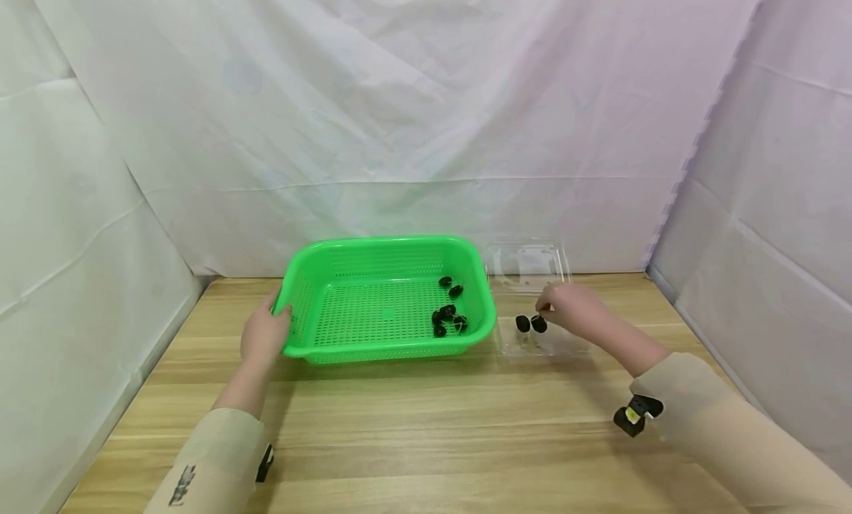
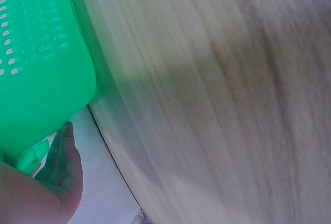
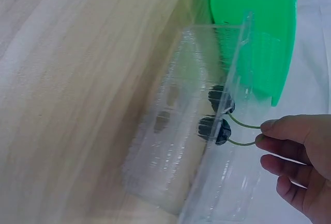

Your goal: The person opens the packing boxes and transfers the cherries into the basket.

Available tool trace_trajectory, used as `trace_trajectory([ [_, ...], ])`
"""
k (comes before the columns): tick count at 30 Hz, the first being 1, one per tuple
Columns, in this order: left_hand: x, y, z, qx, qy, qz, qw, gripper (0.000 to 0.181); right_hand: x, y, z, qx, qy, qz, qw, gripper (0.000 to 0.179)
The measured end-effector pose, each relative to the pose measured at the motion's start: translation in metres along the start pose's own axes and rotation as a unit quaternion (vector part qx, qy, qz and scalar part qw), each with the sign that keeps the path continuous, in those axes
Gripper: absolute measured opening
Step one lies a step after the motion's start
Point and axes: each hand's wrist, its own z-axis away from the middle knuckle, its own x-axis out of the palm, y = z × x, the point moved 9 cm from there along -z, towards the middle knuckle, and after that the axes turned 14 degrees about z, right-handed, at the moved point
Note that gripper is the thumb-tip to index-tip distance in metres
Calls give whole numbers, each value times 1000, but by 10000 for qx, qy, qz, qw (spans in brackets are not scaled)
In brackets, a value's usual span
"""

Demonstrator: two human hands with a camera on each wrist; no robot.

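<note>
A green plastic basket [image 1: 393, 351] with a slotted floor sits on the wooden table. At its left end, my left hand [image 1: 262, 336] grips the rim, with the thumb over it and the fingers under it in the left wrist view. Several dark cherries [image 1: 447, 310] lie toward the basket's right side. My right hand [image 1: 569, 305] pinches thin green stems between thumb and forefinger. Two dark cherries [image 3: 215, 130] hang from those stems at a clear plastic clamshell box [image 3: 155, 157], which stands right of the basket. Its lid [image 1: 529, 261] is folded back toward the curtain.
White cloth curtains [image 1: 426, 129] close off the back and both sides. The wooden table [image 1: 426, 433] stretches in front of the basket and the box. A small black device [image 1: 635, 416] is strapped at my right sleeve.
</note>
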Motion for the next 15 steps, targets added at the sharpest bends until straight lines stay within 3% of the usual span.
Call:
trace_trajectory([
  [15, 0, 1, 0, 25, 9, -9, 10000, 56, -46, -8, -6, -82, 851, 128, 9963, 8],
])
